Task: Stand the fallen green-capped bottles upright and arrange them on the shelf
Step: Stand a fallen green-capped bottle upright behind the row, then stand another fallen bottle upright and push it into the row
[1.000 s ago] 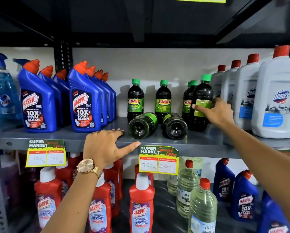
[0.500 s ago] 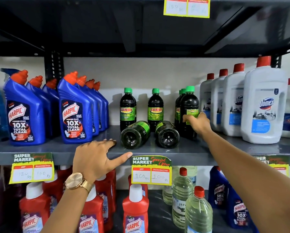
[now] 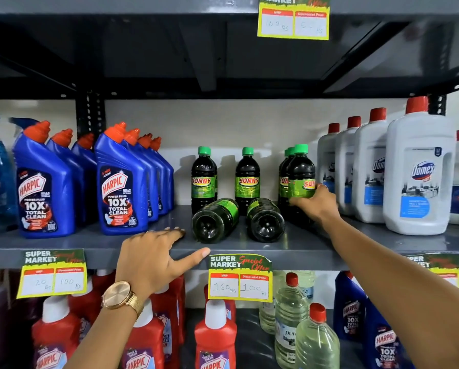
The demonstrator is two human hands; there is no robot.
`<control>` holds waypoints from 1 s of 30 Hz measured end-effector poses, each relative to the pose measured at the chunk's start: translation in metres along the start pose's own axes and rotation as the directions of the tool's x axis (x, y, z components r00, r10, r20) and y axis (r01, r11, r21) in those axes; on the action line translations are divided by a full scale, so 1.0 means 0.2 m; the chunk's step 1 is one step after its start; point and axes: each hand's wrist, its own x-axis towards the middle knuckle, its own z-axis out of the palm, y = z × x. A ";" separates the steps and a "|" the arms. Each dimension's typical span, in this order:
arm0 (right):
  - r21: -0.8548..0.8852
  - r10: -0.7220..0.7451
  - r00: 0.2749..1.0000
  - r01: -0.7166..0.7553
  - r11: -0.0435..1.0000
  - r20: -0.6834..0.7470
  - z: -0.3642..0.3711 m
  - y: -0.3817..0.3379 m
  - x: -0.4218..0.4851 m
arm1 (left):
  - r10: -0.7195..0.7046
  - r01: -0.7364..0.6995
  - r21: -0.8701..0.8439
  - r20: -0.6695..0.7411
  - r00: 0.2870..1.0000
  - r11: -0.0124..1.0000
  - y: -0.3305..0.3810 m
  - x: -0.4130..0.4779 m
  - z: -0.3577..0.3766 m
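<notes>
Two dark green-capped Sunny bottles lie on their sides on the grey shelf (image 3: 89, 242), bases toward me: the left fallen bottle (image 3: 214, 220) and the right fallen bottle (image 3: 265, 219). Behind them two upright Sunny bottles (image 3: 203, 179) (image 3: 247, 177) stand apart. My right hand (image 3: 316, 202) grips the front upright bottle (image 3: 301, 173) of a short row at the right. My left hand (image 3: 153, 259) rests with fingers spread on the shelf's front edge, just left of the fallen bottles, holding nothing.
Blue Harpic bottles (image 3: 119, 182) crowd the shelf's left side and white Domex jugs (image 3: 420, 171) the right. Price tags (image 3: 240, 278) hang on the shelf lip. The shelf below holds red Harpic bottles (image 3: 215, 339) and clear bottles (image 3: 292, 315).
My right hand still holds the same upright bottle, which now stands nearer the Domex jugs. The camera has tilted upward. My left hand stays on the shelf edge.
</notes>
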 end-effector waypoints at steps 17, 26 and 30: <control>-0.162 -0.012 0.998 0.022 0.986 0.061 -0.01 0.00 -0.02 | 0.010 -0.010 0.000 -0.006 1.000 1.000 0.01 0.00 0.00; -0.088 -0.016 0.998 0.022 0.996 0.068 -0.04 -0.20 -0.15 | 0.000 0.000 -0.001 0.016 1.000 1.000 0.01 0.01 0.00; -0.327 0.357 0.762 -0.201 0.923 0.540 0.04 -0.38 -0.21 | -0.002 0.003 -0.012 0.025 1.000 1.000 0.01 0.01 -0.01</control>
